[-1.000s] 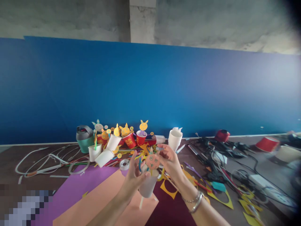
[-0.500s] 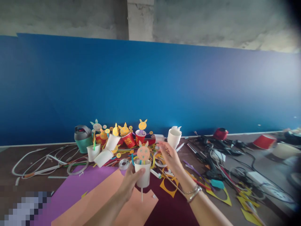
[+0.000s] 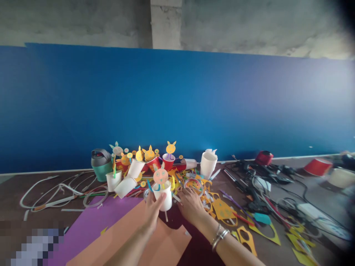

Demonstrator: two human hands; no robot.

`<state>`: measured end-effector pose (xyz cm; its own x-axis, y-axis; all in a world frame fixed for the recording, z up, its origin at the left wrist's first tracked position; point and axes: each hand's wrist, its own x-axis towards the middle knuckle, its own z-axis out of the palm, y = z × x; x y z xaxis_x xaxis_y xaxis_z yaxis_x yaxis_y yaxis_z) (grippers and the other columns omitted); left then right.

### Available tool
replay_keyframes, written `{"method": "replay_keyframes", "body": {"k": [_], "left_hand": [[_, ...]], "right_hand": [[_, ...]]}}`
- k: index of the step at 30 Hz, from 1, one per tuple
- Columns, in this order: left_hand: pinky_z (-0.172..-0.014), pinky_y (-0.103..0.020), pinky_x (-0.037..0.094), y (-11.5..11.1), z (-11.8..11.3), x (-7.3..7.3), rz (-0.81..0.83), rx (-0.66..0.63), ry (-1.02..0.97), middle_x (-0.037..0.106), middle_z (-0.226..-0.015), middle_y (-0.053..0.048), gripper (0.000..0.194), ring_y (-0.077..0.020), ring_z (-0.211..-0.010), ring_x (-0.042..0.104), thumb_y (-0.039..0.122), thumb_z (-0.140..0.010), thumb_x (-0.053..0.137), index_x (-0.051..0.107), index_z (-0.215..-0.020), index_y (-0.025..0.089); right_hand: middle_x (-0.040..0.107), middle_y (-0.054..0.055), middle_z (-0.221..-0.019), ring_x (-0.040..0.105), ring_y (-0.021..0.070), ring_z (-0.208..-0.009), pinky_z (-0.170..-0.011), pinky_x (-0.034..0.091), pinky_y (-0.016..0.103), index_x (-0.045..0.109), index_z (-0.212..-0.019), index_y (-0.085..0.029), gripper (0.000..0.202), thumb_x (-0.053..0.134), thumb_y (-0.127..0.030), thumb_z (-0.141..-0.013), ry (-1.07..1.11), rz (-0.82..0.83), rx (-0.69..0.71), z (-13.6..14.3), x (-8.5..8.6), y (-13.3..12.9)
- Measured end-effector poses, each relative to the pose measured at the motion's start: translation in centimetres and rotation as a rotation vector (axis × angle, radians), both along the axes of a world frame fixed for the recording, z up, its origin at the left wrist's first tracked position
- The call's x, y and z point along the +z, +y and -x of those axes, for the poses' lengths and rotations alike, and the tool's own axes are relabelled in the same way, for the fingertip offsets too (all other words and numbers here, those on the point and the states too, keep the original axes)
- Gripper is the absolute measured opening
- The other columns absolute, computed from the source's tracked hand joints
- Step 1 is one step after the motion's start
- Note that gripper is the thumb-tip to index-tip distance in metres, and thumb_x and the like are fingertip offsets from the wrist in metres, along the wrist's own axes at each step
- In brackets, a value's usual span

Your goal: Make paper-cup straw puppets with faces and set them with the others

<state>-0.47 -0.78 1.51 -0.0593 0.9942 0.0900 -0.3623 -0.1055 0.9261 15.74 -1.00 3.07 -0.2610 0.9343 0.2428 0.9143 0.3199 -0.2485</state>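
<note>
My left hand (image 3: 153,211) holds a white paper cup (image 3: 163,198) upright, thumb across its front. A peach paper animal face (image 3: 161,176) with pointed ears stands above the cup's rim. Blue and yellow strips stick out at its sides, and a thin white stick (image 3: 166,216) comes out below. Just right of the cup, my right hand (image 3: 191,205) is lowered to the table with curled fingers around a white marker (image 3: 176,198). Its back hides most of the marker and the fingertips. Yellow paper cutouts (image 3: 222,208) and a roll of clear tape (image 3: 194,184) lie close by.
Finished-looking cups with yellow animal faces (image 3: 149,153) stand along the back, beside a teal container (image 3: 102,166). Another white cup (image 3: 208,164) stands right of them. Peach paper (image 3: 130,240) and purple paper (image 3: 83,225) lie in front. Black cables and a power strip (image 3: 321,220) crowd the right.
My right hand has come down from the air beside the cup to the marker on the table. The cup in my left hand has moved slightly left and up.
</note>
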Motion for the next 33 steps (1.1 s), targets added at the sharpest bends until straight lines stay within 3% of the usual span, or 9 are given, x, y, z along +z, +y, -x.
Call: {"method": "replay_keyframes", "body": {"k": [4, 8, 11, 13, 16, 19, 24, 30, 33], "left_hand": [[-0.083, -0.035, 0.051, 0.1, 0.1, -0.3, 0.003, 0.024, 0.020, 0.069, -0.109, -0.011, 0.060, -0.0274, -0.099, 0.065, 0.043, -0.069, 0.074, 0.056, -0.121, 0.020], [-0.080, -0.033, 0.052, -0.1, 0.1, -0.2, 0.007, 0.017, 0.031, 0.069, -0.109, -0.011, 0.054, -0.0281, -0.099, 0.065, 0.044, -0.070, 0.073, 0.059, -0.116, 0.019], [-0.080, -0.034, 0.052, -0.3, 0.0, 0.1, 0.016, -0.003, 0.044, 0.070, -0.107, -0.012, 0.051, -0.0293, -0.097, 0.065, 0.046, -0.072, 0.071, 0.061, -0.112, 0.017], [-0.083, -0.036, 0.052, -0.4, 0.0, 0.3, -0.001, -0.007, 0.053, 0.069, -0.109, -0.012, 0.052, -0.0295, -0.100, 0.064, 0.046, -0.072, 0.071, 0.060, -0.114, 0.017], [-0.086, -0.034, 0.051, -0.6, 0.1, 0.4, -0.016, -0.002, 0.087, 0.067, -0.115, -0.010, 0.055, -0.0277, -0.104, 0.062, 0.044, -0.072, 0.071, 0.056, -0.119, 0.021], [-0.086, -0.034, 0.050, -0.6, 0.2, 0.3, -0.028, -0.025, 0.119, 0.066, -0.116, -0.009, 0.057, -0.0266, -0.104, 0.062, 0.044, -0.072, 0.071, 0.054, -0.122, 0.022], [-0.085, -0.035, 0.050, -0.5, 0.2, -0.2, -0.048, -0.041, 0.110, 0.068, -0.112, -0.010, 0.056, -0.0282, -0.102, 0.063, 0.043, -0.067, 0.076, 0.059, -0.116, 0.021], [-0.081, -0.035, 0.051, -0.6, 0.2, -0.4, -0.008, -0.082, 0.091, 0.069, -0.105, -0.011, 0.051, -0.0282, -0.098, 0.063, 0.044, -0.068, 0.074, 0.060, -0.111, 0.019], [-0.079, -0.035, 0.052, -0.8, 0.3, -0.3, 0.005, -0.082, 0.104, 0.070, -0.101, -0.010, 0.051, -0.0277, -0.096, 0.064, 0.044, -0.067, 0.075, 0.062, -0.108, 0.018]], "right_hand": [[0.065, 0.016, -0.106, 0.057, 0.0286, -0.102, -0.089, 0.042, 0.039, 0.064, -0.103, -0.014, 0.027, 0.047, -0.013, -0.082, -0.039, -0.041, -0.027, 0.7, -1.1, 0.1], [0.066, 0.017, -0.097, 0.061, 0.0266, -0.092, -0.082, 0.047, 0.037, 0.058, -0.107, -0.010, 0.030, 0.040, -0.009, -0.084, 0.117, -0.091, -0.075, 0.1, -1.4, 0.5], [0.068, 0.015, -0.097, 0.065, 0.0252, -0.083, -0.074, 0.051, 0.037, 0.052, -0.118, -0.013, 0.032, 0.032, -0.019, -0.094, 0.258, -0.106, -0.078, -0.6, -0.7, 0.5], [0.069, 0.013, -0.095, 0.066, 0.0246, -0.080, -0.072, 0.052, 0.037, 0.054, -0.113, -0.016, 0.032, 0.029, -0.027, -0.097, 0.303, -0.093, -0.076, -0.9, -0.4, 0.5], [0.068, 0.014, -0.096, 0.066, 0.0255, -0.087, -0.078, 0.052, 0.038, 0.057, -0.106, -0.017, 0.032, 0.029, -0.028, -0.096, 0.344, -0.159, -0.027, -0.9, -0.9, 0.6], [0.066, 0.016, -0.106, 0.064, 0.0257, -0.097, -0.083, 0.052, 0.039, 0.050, -0.118, -0.015, 0.033, 0.030, -0.026, -0.095, 0.414, -0.215, 0.037, -0.8, -2.0, 0.9], [0.064, 0.018, -0.114, 0.061, 0.0275, -0.106, -0.091, 0.049, 0.041, 0.053, -0.119, -0.013, 0.035, 0.031, -0.024, -0.094, 0.368, -0.187, 0.006, -0.7, -2.5, 1.1], [0.070, 0.014, -0.087, 0.068, 0.0234, -0.076, -0.068, 0.050, 0.031, 0.055, -0.112, -0.012, 0.034, 0.028, -0.026, -0.095, 0.316, -0.062, 0.000, -0.6, -1.2, 0.6], [0.071, 0.011, -0.082, 0.068, 0.0221, -0.075, -0.065, 0.047, 0.027, 0.055, -0.109, -0.015, 0.031, 0.029, -0.026, -0.096, 0.255, 0.010, -0.002, -0.5, -0.6, 0.2]]}}
